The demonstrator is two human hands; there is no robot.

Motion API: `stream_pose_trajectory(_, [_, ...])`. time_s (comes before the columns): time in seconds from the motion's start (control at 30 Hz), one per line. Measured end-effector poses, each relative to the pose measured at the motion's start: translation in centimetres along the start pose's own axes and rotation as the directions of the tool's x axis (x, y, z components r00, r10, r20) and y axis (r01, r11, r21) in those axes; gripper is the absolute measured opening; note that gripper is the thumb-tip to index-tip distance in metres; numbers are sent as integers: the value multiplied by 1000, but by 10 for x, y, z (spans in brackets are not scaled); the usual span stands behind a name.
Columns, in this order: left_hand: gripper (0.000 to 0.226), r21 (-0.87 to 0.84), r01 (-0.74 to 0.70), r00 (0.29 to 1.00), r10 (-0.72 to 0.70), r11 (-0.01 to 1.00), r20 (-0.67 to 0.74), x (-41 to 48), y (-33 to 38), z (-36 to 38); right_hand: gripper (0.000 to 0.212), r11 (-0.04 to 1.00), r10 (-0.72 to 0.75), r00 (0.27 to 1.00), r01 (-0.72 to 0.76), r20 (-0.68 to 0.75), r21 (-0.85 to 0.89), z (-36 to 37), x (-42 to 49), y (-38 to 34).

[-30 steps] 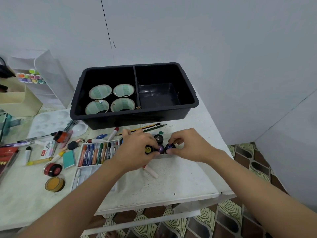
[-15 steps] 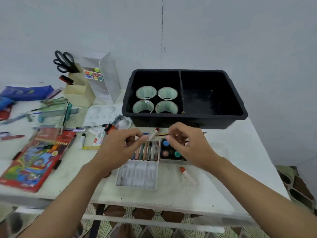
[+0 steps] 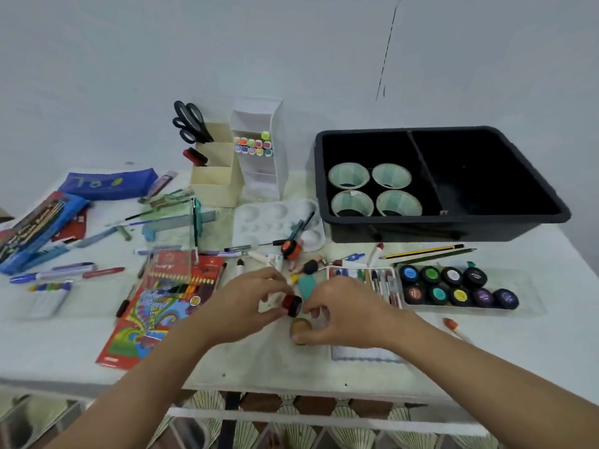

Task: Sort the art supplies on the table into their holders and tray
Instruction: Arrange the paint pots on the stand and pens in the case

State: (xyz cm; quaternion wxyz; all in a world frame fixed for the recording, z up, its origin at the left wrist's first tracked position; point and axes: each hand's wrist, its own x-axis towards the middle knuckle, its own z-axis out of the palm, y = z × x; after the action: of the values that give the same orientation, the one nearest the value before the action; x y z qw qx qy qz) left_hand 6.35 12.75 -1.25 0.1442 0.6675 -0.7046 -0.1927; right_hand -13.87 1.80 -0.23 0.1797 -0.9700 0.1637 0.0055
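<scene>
Nine pots (image 3: 437, 294) are counted in the clear tray (image 3: 531, 304), and four cups (image 3: 348, 176) in the bin (image 3: 486, 233). The red pot (image 3: 292, 305) is pinched by the left hand (image 3: 240, 309) and the ochre pot (image 3: 299, 327) is gripped by the right hand (image 3: 346, 315). Both hands have been shifted from the tray.

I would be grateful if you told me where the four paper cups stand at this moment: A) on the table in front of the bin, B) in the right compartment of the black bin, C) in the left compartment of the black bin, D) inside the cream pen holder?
C: the four paper cups stand upright in two rows in the left compartment of the black bin, left of its divider.
</scene>
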Motion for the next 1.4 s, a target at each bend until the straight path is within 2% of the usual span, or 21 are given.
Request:
stream_pose_trajectory(0.07, [32,8,-72,997,72,997,-6,2,-4,1,58,997,27,1000,-28,-11,-72,8,4,-7])
stream_pose_trajectory(0.2, [32,-21,-144,989,144,989,-19,8,-9,1,44,986,103,995,-102,2,-131,21,6,-20])
stream_pose_trajectory(0.33, [32,-93,-158,987,158,983,-1,11,-17,0,34,981,196,980,-196,-22,0,23,6,-23])
stream_pose_trajectory(0.4, [34,-193,-125,992,118,973,-46,14,-17,-2,30,960,259,965,-252,-46,117,18,3,-22])
stream_pose_trajectory(0.47, [40,-287,-97,990,63,953,-127,21,-13,-4,22,893,359,930,-320,-75,315,9,0,-16])
stream_pose_trajectory(0.53, [43,-353,-103,980,35,930,-194,32,-5,-6,14,778,474,870,-341,-136,528,0,-5,-6])
stream_pose_trajectory(0.6, [40,-431,-116,978,27,895,-208,44,10,-7,12,715,557,797,-317,-234,623,-11,-14,6])
stream_pose_trajectory(0.77, [28,-487,-150,982,70,860,-178,73,53,2,22,719,607,683,-256,-406,646,-35,-49,41])
stream_pose_trajectory(0.87, [23,-572,-153,982,61,806,-177,90,84,12,25,715,623,625,-212,-470,666,-44,-75,61])
stream_pose_trajectory(1.0, [25,-648,-139,986,47,749,-158,116,132,30,17,709,628,605,-186,-490,680,-57,-117,92])
stream_pose_trajectory(1.13, [33,-640,-139,986,47,755,-159,143,182,50,15,633,669,610,-168,-425,755,-68,-162,134])
stream_pose_trajectory(1.2, [35,-572,-175,979,78,801,-190,158,202,61,16,623,673,609,-161,-420,766,-71,-181,157])
stream_pose_trajectory(1.3, [29,-426,-187,971,101,885,-216,181,220,78,15,673,650,610,-187,-453,716,-70,-200,185])
stream_pose_trajectory(1.4, [28,-370,-163,968,75,914,-241,197,232,94,16,713,634,626,-248,-453,656,-64,-210,206])
